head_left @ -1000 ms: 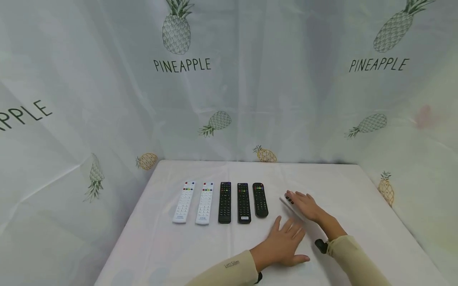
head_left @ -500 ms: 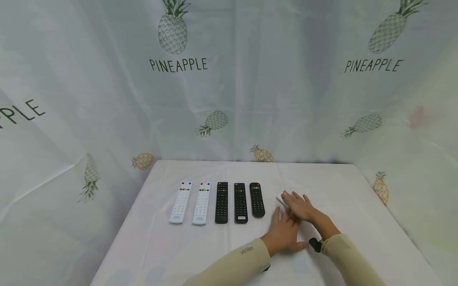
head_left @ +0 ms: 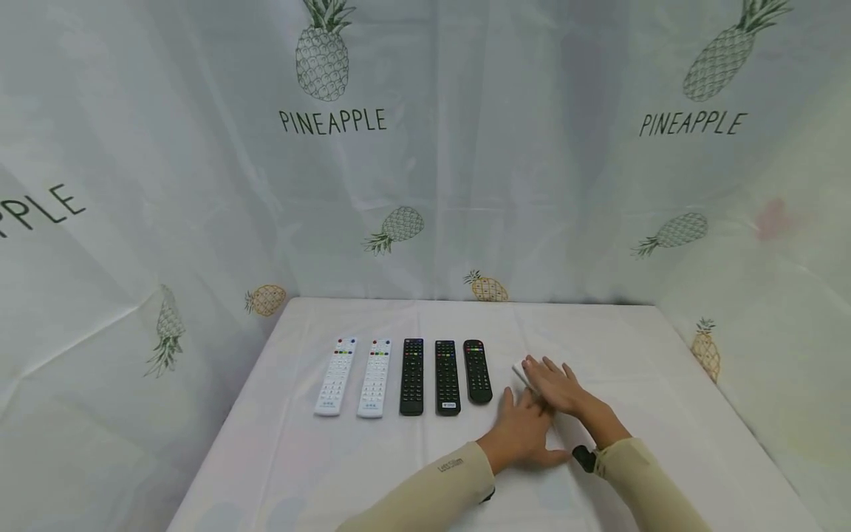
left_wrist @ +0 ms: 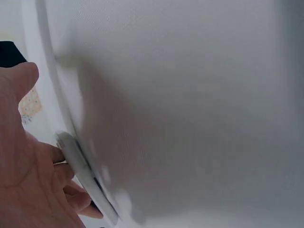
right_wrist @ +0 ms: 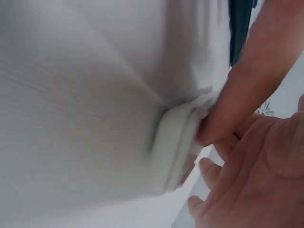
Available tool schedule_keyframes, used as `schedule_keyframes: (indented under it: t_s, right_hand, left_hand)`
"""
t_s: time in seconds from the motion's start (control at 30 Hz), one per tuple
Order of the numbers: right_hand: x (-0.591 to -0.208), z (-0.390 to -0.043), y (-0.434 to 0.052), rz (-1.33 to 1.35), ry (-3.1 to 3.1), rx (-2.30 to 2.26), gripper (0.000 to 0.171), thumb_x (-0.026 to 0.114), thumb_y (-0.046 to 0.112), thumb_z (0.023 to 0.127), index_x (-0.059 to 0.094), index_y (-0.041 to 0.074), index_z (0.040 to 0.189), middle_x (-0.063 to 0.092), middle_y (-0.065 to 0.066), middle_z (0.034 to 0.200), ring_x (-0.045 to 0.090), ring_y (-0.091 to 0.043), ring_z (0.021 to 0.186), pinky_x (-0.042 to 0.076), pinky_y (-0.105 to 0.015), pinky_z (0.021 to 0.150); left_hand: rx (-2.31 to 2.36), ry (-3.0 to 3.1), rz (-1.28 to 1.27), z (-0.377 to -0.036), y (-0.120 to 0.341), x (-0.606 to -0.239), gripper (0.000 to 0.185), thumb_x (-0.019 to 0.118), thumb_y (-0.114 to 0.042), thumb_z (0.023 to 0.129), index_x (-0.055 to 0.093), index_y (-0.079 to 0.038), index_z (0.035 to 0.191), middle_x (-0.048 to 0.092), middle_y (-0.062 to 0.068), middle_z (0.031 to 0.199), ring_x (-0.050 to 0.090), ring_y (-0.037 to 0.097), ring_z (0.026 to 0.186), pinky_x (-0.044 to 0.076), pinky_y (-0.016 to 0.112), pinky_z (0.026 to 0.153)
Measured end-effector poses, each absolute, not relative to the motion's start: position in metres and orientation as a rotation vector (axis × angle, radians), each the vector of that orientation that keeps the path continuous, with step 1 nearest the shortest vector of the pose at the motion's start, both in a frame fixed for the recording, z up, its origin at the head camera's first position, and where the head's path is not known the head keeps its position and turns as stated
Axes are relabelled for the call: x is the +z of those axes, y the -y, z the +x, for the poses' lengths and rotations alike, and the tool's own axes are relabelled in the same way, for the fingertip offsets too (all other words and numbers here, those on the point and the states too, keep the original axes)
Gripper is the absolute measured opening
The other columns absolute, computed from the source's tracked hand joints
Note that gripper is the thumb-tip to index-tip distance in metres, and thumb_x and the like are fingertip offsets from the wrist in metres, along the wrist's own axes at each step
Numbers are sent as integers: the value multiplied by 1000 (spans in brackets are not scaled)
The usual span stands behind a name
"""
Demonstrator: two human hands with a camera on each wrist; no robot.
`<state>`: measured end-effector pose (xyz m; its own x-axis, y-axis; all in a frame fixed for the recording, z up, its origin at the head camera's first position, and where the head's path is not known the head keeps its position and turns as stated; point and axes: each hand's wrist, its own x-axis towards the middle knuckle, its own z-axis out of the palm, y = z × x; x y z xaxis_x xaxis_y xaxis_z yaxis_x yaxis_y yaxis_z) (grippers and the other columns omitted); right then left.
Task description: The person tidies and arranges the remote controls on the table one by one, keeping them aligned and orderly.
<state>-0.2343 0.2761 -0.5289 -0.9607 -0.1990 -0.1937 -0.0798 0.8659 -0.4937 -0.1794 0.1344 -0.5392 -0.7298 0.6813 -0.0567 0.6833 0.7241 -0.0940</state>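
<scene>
A thin white slab point(head_left: 521, 372) lies slanted on the table, mostly hidden under the hands, so its kind is unclear. My right hand point(head_left: 557, 386) rests over its top with straight fingers. Just in front, my left hand point(head_left: 525, 437) has its fingers spread, and their tips reach under the edge of my right hand. The left wrist view shows those fingers touching the side of the white slab point(left_wrist: 85, 173). In the right wrist view, the slab's rounded white edge point(right_wrist: 172, 142) faces the camera, with a finger of one hand against it.
To the left, remotes lie in a row: a white remote point(head_left: 335, 377), another white remote point(head_left: 375, 378), then a black remote point(head_left: 411, 377), a second black remote point(head_left: 448, 377) and a shorter black remote point(head_left: 478, 372). A pineapple-print curtain point(head_left: 505, 185) hangs behind the white-covered table point(head_left: 319, 473).
My left hand has moved forward to the slab and now meets my right hand. The right hand has shifted slightly, covering the dark spots seen earlier on the slab. The row of remotes is unchanged.
</scene>
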Motion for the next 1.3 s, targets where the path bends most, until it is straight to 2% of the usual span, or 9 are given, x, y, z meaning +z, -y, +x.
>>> schedule_keyframes:
  t_s: [0.1,0.2,0.5,0.63,0.8,1.3]
  right_hand:
    - [-533,-233,-276,-230,-2815,-727,71,13,51,107,29,0,154,25,-21,161,10,-48,150,-4,-68,115]
    - [-537,-233,-276,-244,-2841,-732,68,15,48,108,31,1,153,24,-20,161,11,-47,150,-3,-69,115]
    - [-542,-230,-276,-263,-2880,-734,65,17,47,108,26,2,155,24,-18,162,12,-48,149,-2,-70,114]
    - [-543,-231,-272,-269,-2875,-772,63,19,43,108,26,1,155,24,-19,161,12,-48,149,-2,-70,114]
    - [-546,-235,-264,-245,-2870,-761,65,16,46,108,26,3,155,24,-18,162,11,-48,150,-3,-70,114]
    - [-552,-250,-253,-248,-2881,-756,68,15,50,107,27,4,155,23,-17,163,11,-49,149,-3,-70,114]
  left_hand:
    - [-189,-2886,1158,-179,-129,-539,92,29,-87,84,20,-33,158,19,-16,164,29,19,146,29,56,112]
    - [-199,-2854,1160,-180,-123,-536,93,27,-88,83,20,-33,158,17,-15,164,30,19,146,28,56,113]
    - [-133,-2839,1124,-179,-108,-531,100,24,-88,84,31,-20,156,31,-5,161,35,17,142,32,48,111]
    - [-138,-2838,1092,-178,-102,-529,102,19,-88,84,34,-16,154,33,-1,160,33,18,145,30,49,114]
    - [-145,-2847,1060,-179,-94,-528,102,18,-88,84,38,-15,152,35,2,159,31,18,148,29,48,115]
    - [-121,-2879,995,-181,-90,-528,104,18,-86,86,34,-10,154,32,5,161,30,17,148,32,46,114]
